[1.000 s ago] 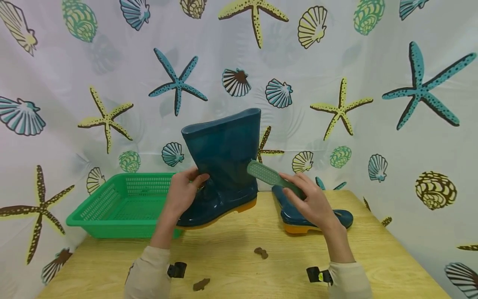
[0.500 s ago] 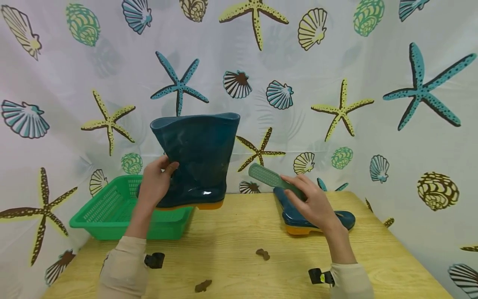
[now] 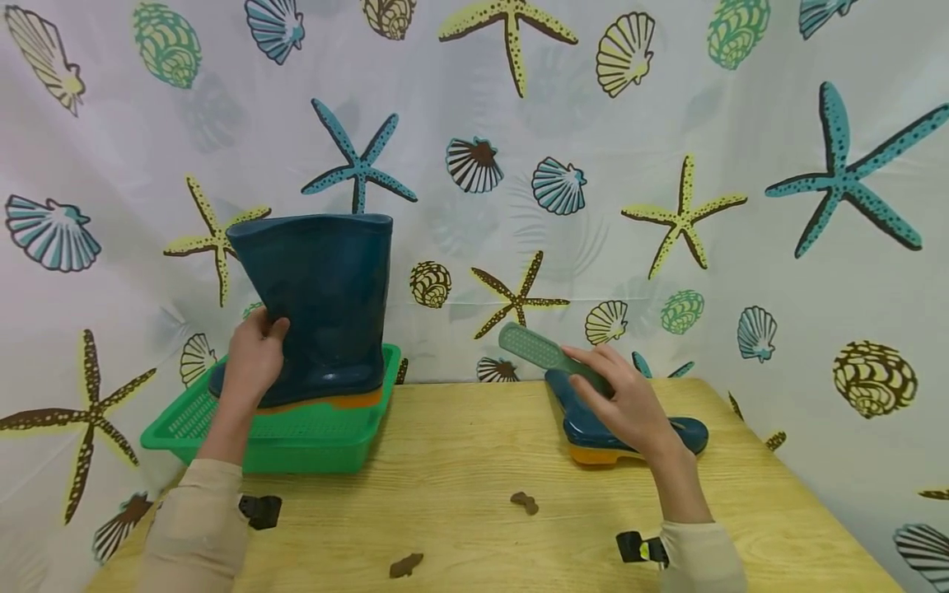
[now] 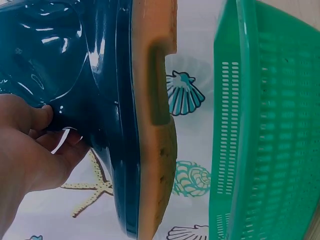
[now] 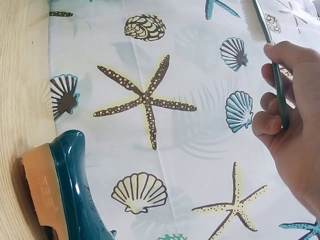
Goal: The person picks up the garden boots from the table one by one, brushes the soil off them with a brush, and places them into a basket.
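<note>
My left hand [image 3: 255,354] pinches a dark blue rubber boot [image 3: 334,296] at the front of its shaft. The boot is upright, its toe to the left and its orange sole [image 4: 155,115] facing down over the green basket [image 3: 311,453]. In the left wrist view a gap shows between that sole and the basket's rim. My right hand [image 3: 623,395] grips a green scrubbing brush [image 3: 532,346] by its handle, away from both boots. White bristles [image 5: 252,20] show on the brush in the right wrist view. Behind that hand a second blue boot [image 3: 586,420] lies on the table.
The wooden table [image 3: 460,445] has two brown dirt clumps on it, one clump [image 3: 525,502] near the middle and another clump [image 3: 406,565] near the front. A white sheet [image 3: 460,99] printed with shells and starfish hangs behind and at the sides.
My left hand has carried the boot leftward, away from the brush, until it is over the green basket. The right hand holds the brush nearly still.
</note>
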Demonstrator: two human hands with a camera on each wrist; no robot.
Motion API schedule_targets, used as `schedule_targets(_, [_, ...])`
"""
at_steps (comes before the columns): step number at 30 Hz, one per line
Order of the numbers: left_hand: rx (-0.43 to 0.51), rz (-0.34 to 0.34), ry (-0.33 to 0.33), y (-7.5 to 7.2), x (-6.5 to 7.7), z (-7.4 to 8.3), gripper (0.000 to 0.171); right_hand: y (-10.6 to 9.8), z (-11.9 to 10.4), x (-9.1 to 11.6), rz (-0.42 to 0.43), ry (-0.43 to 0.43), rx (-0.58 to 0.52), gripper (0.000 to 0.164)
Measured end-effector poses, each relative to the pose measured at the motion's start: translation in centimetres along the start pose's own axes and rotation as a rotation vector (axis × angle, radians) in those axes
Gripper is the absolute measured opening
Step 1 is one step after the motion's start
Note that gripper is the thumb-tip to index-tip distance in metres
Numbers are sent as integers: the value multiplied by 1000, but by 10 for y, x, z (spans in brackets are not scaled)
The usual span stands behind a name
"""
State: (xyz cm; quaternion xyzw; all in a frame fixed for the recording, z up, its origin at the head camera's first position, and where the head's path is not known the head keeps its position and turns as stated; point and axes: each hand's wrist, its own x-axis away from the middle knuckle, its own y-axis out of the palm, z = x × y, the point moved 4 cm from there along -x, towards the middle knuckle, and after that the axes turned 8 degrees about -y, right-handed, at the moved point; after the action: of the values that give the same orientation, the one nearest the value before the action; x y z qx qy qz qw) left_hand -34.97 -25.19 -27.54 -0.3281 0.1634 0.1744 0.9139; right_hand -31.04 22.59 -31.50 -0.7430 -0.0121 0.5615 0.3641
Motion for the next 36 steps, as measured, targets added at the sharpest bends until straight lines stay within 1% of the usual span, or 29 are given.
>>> schedule_targets(4, [-21, -11, -25, -2, -5, -9, 44, 0, 0, 0, 0, 8, 0, 46])
schedule_targets(6, [-35, -28, -44, -2, -7, -14, 43, 0, 0, 0, -1, 10, 0, 46])
schedule_targets(9, [-58, -43, -66, -1, -11, -20, 46, -1, 0, 1, -4, 9, 3, 46])
schedule_targets(13, [-73, -80, -110, 3, -18, -28, 51, -1, 0, 0, -6, 0, 8, 46])
schedule_targets(19, [-131, -185, -170, 10, -31, -42, 57, 1, 0, 0, -17, -8, 11, 45])
schedule_targets(22, [-166, -234, -179, 13, -37, -46, 56, 1, 0, 1, -21, -7, 6, 44])
schedule_targets(26, [-209, -329, -208, 20, -42, -50, 57, 2, 1, 1, -23, -4, 0, 44])
schedule_targets(29, [-247, -396, -244, 27, -43, -53, 58, 2, 2, 1, -26, -4, 0, 44])
schedule_targets(33, [-298, -439, -261, 38, -43, -59, 57, 2, 2, 1, -34, 0, -5, 44])
schedule_targets(36, [-340, -456, -250, 45, -42, -65, 55, 2, 2, 1, -39, 6, -7, 44])
